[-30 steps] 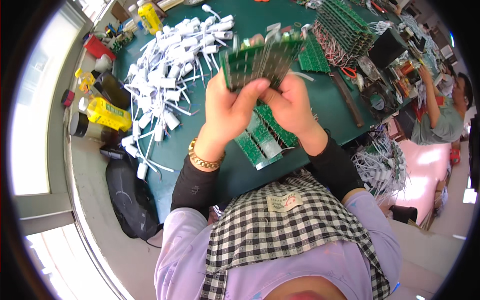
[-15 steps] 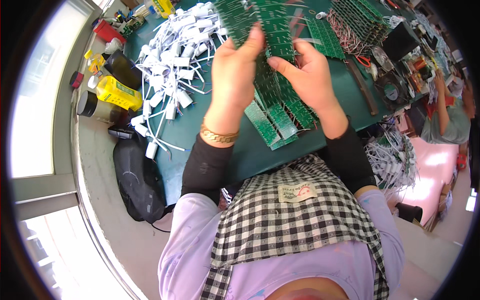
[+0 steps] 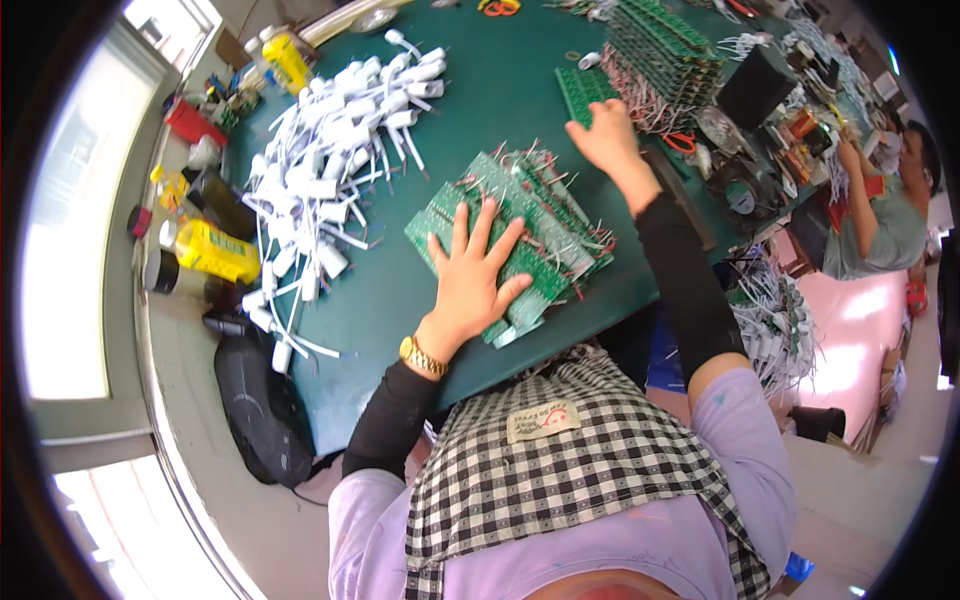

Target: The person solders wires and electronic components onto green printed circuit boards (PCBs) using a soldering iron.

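My left hand [image 3: 470, 285] lies flat with its fingers spread on a loose pile of green circuit boards [image 3: 560, 232]. Short red wires stick up from the pile, which rests near the table's front edge. Farther off to the right, my right hand [image 3: 608, 145] reaches over a separate flat green circuit board [image 3: 583, 92]. Its thumb and fingers are apart; whether the fingertips touch that board is hard to see. Just beyond stands a tall stack of green boards [image 3: 665, 45] with red and white wires hanging from its near side.
White cylindrical sockets with wires [image 3: 335, 150] are heaped on the left of the green table [image 3: 470, 110]. Yellow bottles [image 3: 215, 250] and a black bag [image 3: 255, 410] line the left side. Orange-handled scissors [image 3: 680, 142], a dark bar [image 3: 690, 205] and a fan [image 3: 738, 192] lie right. Another person [image 3: 880, 215] sits far right.
The boards both hands held up now lie on the table. My left hand has flattened onto them; my right hand has let go and moved up and right to the separate board.
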`<state>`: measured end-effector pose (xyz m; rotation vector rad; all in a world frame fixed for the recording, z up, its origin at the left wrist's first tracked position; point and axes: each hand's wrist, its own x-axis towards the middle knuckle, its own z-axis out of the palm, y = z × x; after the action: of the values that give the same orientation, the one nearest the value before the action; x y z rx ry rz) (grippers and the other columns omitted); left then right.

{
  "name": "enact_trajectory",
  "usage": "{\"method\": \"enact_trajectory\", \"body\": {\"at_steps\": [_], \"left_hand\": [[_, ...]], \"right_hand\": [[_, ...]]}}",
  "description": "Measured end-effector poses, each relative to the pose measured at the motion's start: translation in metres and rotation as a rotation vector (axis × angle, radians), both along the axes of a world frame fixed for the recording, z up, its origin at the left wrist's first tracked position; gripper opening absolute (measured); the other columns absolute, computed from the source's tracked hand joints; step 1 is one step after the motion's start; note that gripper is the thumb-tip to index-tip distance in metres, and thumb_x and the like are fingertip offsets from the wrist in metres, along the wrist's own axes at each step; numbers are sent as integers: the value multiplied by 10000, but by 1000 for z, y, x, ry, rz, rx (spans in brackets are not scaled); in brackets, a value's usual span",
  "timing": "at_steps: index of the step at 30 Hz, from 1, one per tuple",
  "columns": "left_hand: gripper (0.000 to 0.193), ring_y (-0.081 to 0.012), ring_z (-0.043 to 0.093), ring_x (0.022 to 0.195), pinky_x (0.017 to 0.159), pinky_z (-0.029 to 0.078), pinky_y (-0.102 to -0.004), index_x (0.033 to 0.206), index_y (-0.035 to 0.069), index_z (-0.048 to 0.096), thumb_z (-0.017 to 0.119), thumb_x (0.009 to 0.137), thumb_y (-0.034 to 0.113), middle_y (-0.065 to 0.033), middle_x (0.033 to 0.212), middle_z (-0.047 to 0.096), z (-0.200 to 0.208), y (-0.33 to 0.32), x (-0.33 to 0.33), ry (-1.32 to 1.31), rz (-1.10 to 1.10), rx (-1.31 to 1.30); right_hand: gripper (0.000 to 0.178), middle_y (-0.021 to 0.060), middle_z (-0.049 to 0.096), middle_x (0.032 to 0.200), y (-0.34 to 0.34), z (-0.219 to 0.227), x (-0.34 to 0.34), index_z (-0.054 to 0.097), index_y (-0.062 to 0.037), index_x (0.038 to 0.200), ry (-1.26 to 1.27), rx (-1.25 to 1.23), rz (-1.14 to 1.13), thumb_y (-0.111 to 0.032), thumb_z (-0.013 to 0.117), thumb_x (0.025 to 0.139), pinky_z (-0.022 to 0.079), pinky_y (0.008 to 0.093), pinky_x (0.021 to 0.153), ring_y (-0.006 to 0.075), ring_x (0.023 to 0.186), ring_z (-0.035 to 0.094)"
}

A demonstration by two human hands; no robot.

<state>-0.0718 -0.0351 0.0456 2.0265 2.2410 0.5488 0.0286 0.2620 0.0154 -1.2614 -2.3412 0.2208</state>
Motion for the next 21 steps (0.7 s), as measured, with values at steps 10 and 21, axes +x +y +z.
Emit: {"method": "enact_trajectory", "body": {"at_steps": [10,21], "left_hand": [[656,-407,127,1404,1010,89,-709,1384,174,430,564,833,504,-123,1524,222,-2,0,-2,-73,25,-12],[725,-435,29,1411,1044,27,-661,1423,94,338,545,843,478,-198,1523,172,-4,-5,-11,-164,56,224]], "right_hand": [[729,312,117,1484,26,-20,-26,360,-275,1412,-227,-334,-208,-579,590,791,134,675,1023,517,1358,106],[771,236,383,1345,48,1,2,438,-108,1350,133,-579,-60,-442,693,703,437,450,892,365,1162,468]]}}
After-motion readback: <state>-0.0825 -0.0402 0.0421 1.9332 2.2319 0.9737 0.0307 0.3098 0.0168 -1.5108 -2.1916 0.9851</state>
